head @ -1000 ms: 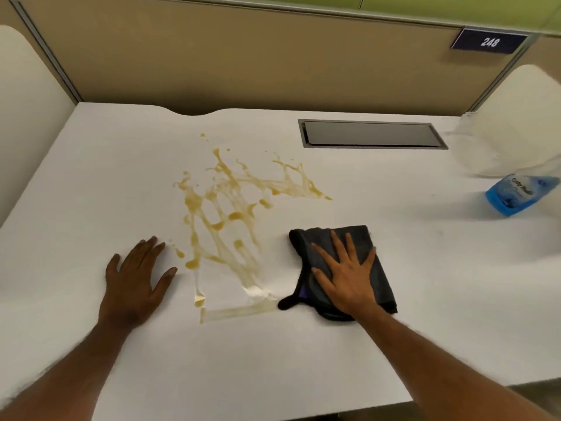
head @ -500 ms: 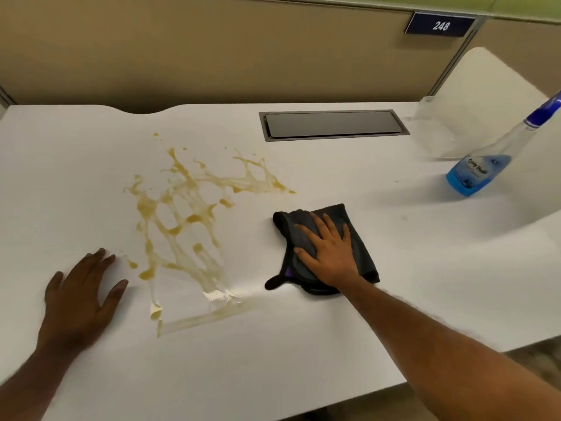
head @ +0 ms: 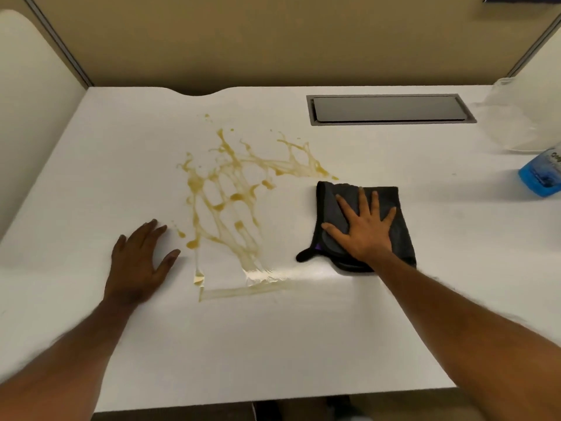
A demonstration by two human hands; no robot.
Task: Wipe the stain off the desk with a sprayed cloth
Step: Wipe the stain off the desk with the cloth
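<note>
A white desk (head: 91,165) is shown from above, bounded at the far edge by a tan partition (head: 273,41) and at the far left by a pale rounded side panel (head: 27,101); the left hand (head: 138,262) is laid flat on the bare surface near the front left, palm down, its fingers extended and held loosely together with the thumb set apart, nothing being gripped; just to the right of its fingertips, without contact, the stain (head: 230,202) is seen as a web of yellow-brown streaks and droplets spread across the middle of the desk, still unwiped in its upper part; along its near edge a wet, glossy smear (head: 246,284) is visible, ending in a thin straight ochre line; to the right of the stain, and just below its rightmost streaks, a folded dark grey cloth (head: 331,196) is pressed against the desk, one corner being drawn out into a small tail at the lower left; the right hand (head: 365,229) is placed flat on top of the cloth, palm down, with all fingers splayed wide, so that the cloth is held down rather than pinched; behind the cloth, a recessed grey cable hatch (head: 390,109) is set into the desktop; at the far right a clear plastic container (head: 516,117) is partly visible, and beside it the blue base of a spray bottle (head: 542,174) is cut off by the frame edge.
</note>
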